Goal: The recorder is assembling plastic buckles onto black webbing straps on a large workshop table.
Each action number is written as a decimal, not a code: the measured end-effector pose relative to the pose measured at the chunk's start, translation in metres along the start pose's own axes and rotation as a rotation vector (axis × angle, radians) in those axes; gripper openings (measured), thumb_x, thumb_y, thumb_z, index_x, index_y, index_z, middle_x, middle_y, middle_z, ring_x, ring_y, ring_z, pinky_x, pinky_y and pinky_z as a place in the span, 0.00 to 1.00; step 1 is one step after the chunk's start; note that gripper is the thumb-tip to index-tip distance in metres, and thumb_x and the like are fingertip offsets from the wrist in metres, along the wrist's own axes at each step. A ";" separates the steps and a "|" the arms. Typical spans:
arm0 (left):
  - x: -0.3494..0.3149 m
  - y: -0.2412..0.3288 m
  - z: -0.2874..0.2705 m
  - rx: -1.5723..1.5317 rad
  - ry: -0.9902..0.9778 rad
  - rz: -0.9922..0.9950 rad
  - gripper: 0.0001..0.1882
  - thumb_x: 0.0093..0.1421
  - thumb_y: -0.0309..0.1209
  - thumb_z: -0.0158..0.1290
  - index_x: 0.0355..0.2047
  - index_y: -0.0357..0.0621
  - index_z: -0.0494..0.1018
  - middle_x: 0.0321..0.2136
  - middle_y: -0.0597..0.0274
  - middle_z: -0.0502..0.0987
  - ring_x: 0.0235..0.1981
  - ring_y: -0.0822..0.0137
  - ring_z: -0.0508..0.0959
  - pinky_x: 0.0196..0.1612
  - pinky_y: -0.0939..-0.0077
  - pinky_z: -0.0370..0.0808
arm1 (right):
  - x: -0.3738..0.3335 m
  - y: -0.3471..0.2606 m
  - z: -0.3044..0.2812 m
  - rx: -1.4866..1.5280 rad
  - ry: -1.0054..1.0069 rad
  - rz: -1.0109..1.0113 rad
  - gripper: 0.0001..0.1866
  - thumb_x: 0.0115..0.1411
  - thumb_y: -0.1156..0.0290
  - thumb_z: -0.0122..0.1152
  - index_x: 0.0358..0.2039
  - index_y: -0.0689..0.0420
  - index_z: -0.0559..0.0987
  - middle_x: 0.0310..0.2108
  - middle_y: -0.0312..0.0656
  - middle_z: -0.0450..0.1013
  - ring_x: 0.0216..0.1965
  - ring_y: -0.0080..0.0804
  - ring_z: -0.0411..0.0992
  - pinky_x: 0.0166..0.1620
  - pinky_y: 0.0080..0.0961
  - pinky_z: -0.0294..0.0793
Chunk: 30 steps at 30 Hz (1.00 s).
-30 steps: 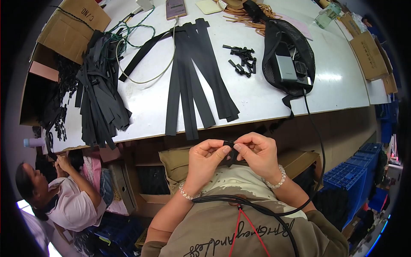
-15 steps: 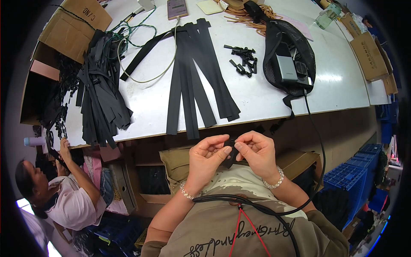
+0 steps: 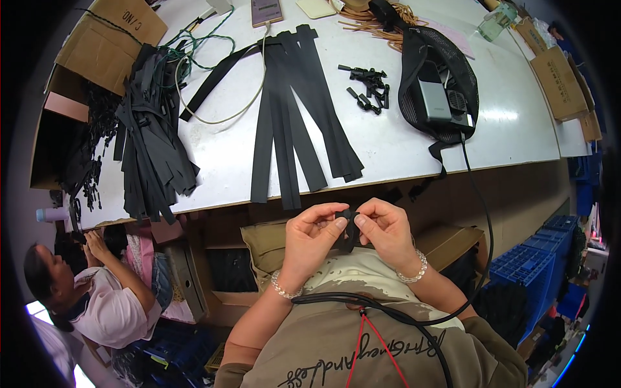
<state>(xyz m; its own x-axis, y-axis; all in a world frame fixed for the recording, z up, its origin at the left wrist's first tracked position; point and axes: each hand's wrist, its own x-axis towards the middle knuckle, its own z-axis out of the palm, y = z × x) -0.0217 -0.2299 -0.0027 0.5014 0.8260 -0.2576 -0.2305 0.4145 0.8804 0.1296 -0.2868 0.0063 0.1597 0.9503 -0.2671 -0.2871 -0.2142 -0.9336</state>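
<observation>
In front of my body, just off the near table edge, a black strap (image 3: 349,236) hangs between my hands. My left hand (image 3: 312,234) pinches it from one side and my right hand (image 3: 386,233) from the other, thumbs and forefingers almost meeting. Part of it is covered by my fingers, so any small fitting on it cannot be made out. Beyond my hands, several long flat black straps (image 3: 278,123) lie fanned on the table, their ends reaching its edge. To their right is a small pile of black plastic pieces (image 3: 369,85).
A heap of black straps (image 3: 152,142) and a cardboard box (image 3: 107,42) occupy the table's left. A black mesh bag (image 3: 469,77) with a grey device lies at the right, its cable running to me. A co-worker (image 3: 110,297) sits at left. Blue crates (image 3: 524,271) stand at right.
My hands have drawn very slightly apart, and more of the black strap shows between my fingers. The co-worker's raised hand has come down from the hanging black pieces.
</observation>
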 end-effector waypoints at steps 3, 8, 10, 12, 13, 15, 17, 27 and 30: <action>0.000 -0.001 0.000 0.009 0.003 -0.008 0.12 0.55 0.18 0.53 0.41 0.34 0.74 0.29 0.66 0.75 0.28 0.80 0.72 0.32 0.86 0.73 | 0.000 0.004 -0.001 -0.042 0.006 -0.037 0.02 0.58 0.79 0.53 0.30 0.63 0.72 0.23 0.30 0.67 0.22 0.10 0.62 0.24 0.09 0.62; -0.001 0.005 0.003 0.079 0.000 -0.020 0.12 0.55 0.18 0.54 0.41 0.34 0.74 0.28 0.67 0.75 0.26 0.81 0.72 0.30 0.88 0.71 | -0.002 0.008 0.000 -0.115 0.036 -0.139 0.01 0.57 0.80 0.53 0.29 0.64 0.72 0.24 0.30 0.67 0.25 0.11 0.62 0.25 0.11 0.62; -0.002 0.006 0.004 0.086 -0.001 -0.023 0.12 0.55 0.19 0.55 0.40 0.35 0.75 0.27 0.67 0.75 0.26 0.82 0.72 0.30 0.89 0.70 | -0.002 0.006 0.000 -0.131 0.042 -0.149 0.02 0.57 0.80 0.53 0.29 0.64 0.72 0.25 0.30 0.67 0.25 0.11 0.62 0.26 0.11 0.62; -0.003 0.007 0.004 0.075 0.023 -0.044 0.12 0.54 0.18 0.55 0.40 0.35 0.75 0.28 0.69 0.74 0.26 0.84 0.70 0.29 0.92 0.68 | -0.002 0.000 0.004 -0.100 0.030 -0.107 0.02 0.58 0.79 0.53 0.28 0.64 0.72 0.24 0.30 0.67 0.25 0.11 0.61 0.25 0.11 0.61; -0.003 0.006 0.004 0.075 0.024 -0.044 0.12 0.54 0.18 0.55 0.40 0.35 0.75 0.28 0.69 0.74 0.26 0.84 0.70 0.29 0.92 0.68 | -0.001 0.000 0.003 -0.099 0.029 -0.106 0.02 0.58 0.79 0.53 0.28 0.64 0.72 0.24 0.30 0.67 0.25 0.11 0.61 0.25 0.11 0.61; -0.003 0.005 0.005 0.051 0.041 -0.011 0.13 0.53 0.17 0.56 0.40 0.35 0.75 0.28 0.71 0.72 0.26 0.85 0.68 0.28 0.93 0.66 | 0.000 0.002 0.001 -0.137 0.008 -0.095 0.03 0.58 0.78 0.54 0.29 0.64 0.73 0.24 0.30 0.67 0.24 0.11 0.61 0.25 0.10 0.61; -0.003 0.005 0.004 0.069 0.045 0.005 0.13 0.52 0.17 0.56 0.40 0.36 0.75 0.28 0.72 0.72 0.26 0.85 0.68 0.29 0.93 0.66 | 0.000 0.005 0.000 -0.130 0.015 -0.098 0.03 0.58 0.78 0.55 0.29 0.64 0.73 0.23 0.30 0.67 0.24 0.11 0.61 0.25 0.10 0.61; 0.000 -0.001 0.003 0.089 0.090 -0.052 0.13 0.53 0.17 0.56 0.40 0.36 0.75 0.28 0.72 0.72 0.27 0.84 0.69 0.29 0.92 0.67 | 0.004 0.013 -0.003 -0.011 0.043 -0.048 0.03 0.57 0.77 0.58 0.29 0.64 0.75 0.22 0.29 0.68 0.21 0.10 0.62 0.23 0.08 0.61; 0.001 0.000 0.004 0.076 0.083 -0.064 0.13 0.53 0.17 0.56 0.40 0.36 0.75 0.28 0.72 0.73 0.27 0.84 0.69 0.30 0.92 0.67 | 0.005 0.016 -0.003 -0.003 0.066 -0.032 0.03 0.57 0.77 0.57 0.29 0.63 0.75 0.20 0.29 0.68 0.19 0.09 0.62 0.21 0.08 0.60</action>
<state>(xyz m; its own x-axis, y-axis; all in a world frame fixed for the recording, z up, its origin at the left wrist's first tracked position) -0.0182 -0.2304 -0.0013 0.4414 0.8290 -0.3435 -0.1345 0.4396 0.8881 0.1289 -0.2864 -0.0109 0.2305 0.9400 -0.2517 -0.2777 -0.1844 -0.9428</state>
